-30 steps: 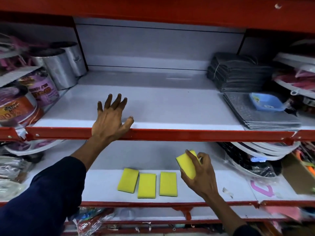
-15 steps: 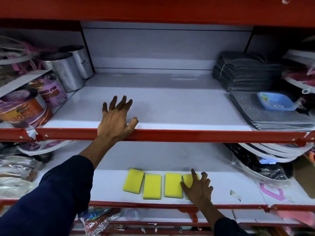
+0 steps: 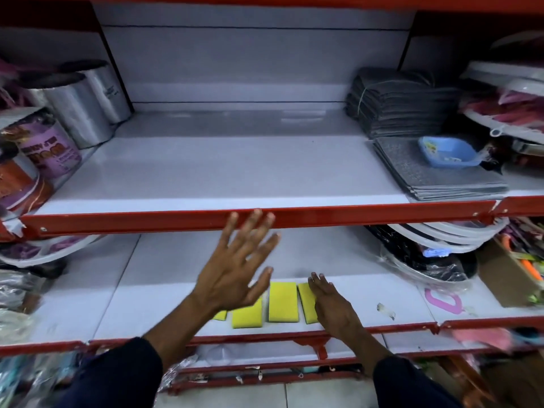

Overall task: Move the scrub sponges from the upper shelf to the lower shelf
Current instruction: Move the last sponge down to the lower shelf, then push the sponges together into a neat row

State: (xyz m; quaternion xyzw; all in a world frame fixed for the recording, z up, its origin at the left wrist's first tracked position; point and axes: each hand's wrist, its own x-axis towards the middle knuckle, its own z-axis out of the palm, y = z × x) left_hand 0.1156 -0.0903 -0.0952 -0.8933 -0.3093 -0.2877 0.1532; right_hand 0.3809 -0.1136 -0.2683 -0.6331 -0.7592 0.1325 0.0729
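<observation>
Several yellow scrub sponges point(image 3: 282, 301) lie flat in a row near the front of the lower shelf point(image 3: 164, 295). My left hand point(image 3: 235, 269) hovers in front of the shelves with fingers spread, empty, hiding the leftmost sponges in part. My right hand point(image 3: 332, 304) rests flat on the rightmost sponge point(image 3: 306, 298), palm down, fingers slightly apart, not gripping it. The white upper shelf point(image 3: 223, 169) shows no sponges between the goods at its sides.
Metal tins point(image 3: 85, 104) and labelled cans point(image 3: 50, 148) stand at the upper shelf's left. Grey cloth stacks point(image 3: 397, 110) and a blue tray point(image 3: 447, 151) sit at its right. Red rails point(image 3: 147, 220) edge each shelf. Plastic-wrapped plates point(image 3: 426, 260) crowd the lower right.
My left hand has come off the upper shelf's red rail and now hangs lower, in front of the sponges. My right hand laid the last sponge down and slid toward the shelf's front.
</observation>
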